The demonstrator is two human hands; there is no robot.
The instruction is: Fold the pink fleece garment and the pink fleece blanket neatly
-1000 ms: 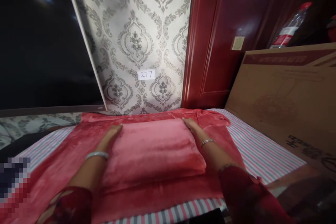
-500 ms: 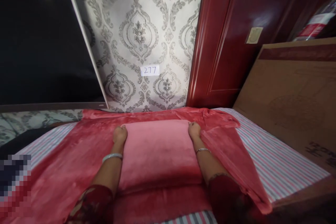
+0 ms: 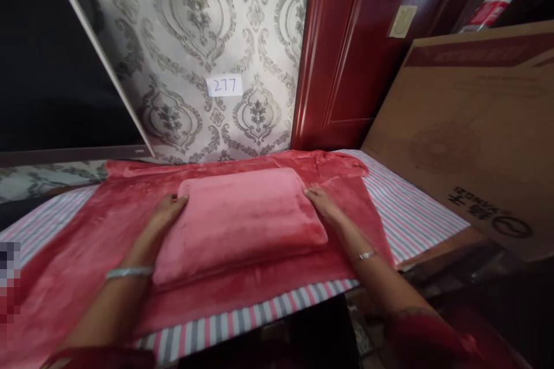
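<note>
A folded pink plush cloth (image 3: 242, 216) lies on a larger red plush blanket (image 3: 86, 253) spread over a striped sheet. My left hand (image 3: 167, 210) rests flat against the folded cloth's left edge, fingers extended. My right hand (image 3: 320, 200) lies flat at its right edge, fingers extended toward the far corner. Each wrist bears a silver bangle. Neither hand grips anything.
The striped sheet (image 3: 402, 207) covers a bed or table whose front edge is near me. A big cardboard box (image 3: 471, 121) leans at the right. Patterned wallpaper with a label "277" (image 3: 225, 86), a red wooden door (image 3: 346, 52) and a dark panel (image 3: 47, 69) stand behind.
Both hands slid back along the folded cloth's sides from its far corners and flattened. The view shifted back and left.
</note>
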